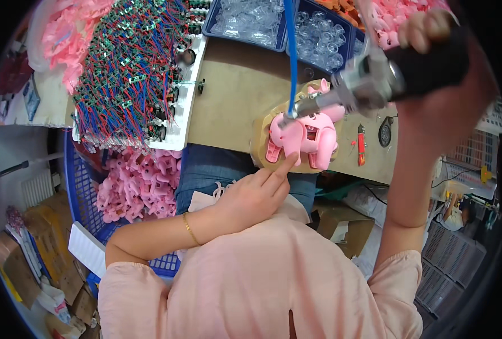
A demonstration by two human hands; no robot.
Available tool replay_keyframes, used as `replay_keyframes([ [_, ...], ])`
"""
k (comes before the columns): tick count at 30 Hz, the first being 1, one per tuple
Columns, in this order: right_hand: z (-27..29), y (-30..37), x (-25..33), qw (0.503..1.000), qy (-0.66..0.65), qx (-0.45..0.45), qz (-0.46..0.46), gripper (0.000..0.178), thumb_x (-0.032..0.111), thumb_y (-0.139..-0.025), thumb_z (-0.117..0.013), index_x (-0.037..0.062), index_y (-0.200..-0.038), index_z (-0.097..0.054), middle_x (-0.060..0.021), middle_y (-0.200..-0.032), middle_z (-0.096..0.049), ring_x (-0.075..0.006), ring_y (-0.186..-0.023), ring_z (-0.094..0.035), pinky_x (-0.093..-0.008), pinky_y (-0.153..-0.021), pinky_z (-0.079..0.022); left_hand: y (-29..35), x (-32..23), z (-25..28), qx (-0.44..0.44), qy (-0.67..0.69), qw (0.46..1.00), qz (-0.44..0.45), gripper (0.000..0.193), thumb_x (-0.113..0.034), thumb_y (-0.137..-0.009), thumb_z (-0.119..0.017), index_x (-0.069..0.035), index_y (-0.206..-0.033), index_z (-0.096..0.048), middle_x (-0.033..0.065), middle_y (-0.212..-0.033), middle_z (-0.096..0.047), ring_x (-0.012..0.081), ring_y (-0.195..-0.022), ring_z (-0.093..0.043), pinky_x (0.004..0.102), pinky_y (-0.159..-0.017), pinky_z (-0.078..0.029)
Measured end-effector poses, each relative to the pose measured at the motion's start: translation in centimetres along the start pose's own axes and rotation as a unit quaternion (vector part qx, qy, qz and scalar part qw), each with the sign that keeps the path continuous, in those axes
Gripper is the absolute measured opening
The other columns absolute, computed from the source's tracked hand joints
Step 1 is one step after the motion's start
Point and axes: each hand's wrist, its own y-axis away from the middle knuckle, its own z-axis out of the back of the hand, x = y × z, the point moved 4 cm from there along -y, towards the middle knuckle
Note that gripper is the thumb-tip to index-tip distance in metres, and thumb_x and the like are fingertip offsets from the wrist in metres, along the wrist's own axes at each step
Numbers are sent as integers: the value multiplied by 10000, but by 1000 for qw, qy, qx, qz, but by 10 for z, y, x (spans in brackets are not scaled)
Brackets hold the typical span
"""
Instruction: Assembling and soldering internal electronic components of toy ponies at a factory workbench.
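Note:
A pink toy animal body (319, 138) lies in a tan holding block (259, 135) at the table's front edge. My left hand (256, 195) reaches to it from the near side, index finger stretched out and its tip against the toy's lower edge. Raised at the right, my right hand (446, 110) is wrapped round the black grip of a power screwdriver (369, 82). The tool is tilted, with its metal tip over the toy's left part. Motion blurs the tool and right hand, so whether the tip touches a screw cannot be told.
Wired circuit boards (132, 73) are heaped in a white tray (177, 133) at left. Blue bins (271, 45) hold clear plastic parts. A blue hose (291, 51) hangs beside the tool. A red-handled cutter (361, 146) lies to the right. Pink parts (138, 186) fill a blue basket (78, 181).

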Motion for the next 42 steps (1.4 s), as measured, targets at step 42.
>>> replay_keyframes([
  [42,-34,40,29,928,323,-171,71,340,209,-855,-515,-10,-1114,-502,-60,-861,-517,-137,-731,-482,-271,-688,-389,-3,18,29,-49,168,980,95,124,-71,-751,-620,-40,-871,-607,141,-1223,-511,253,-787,-543,306,-684,-480],
])
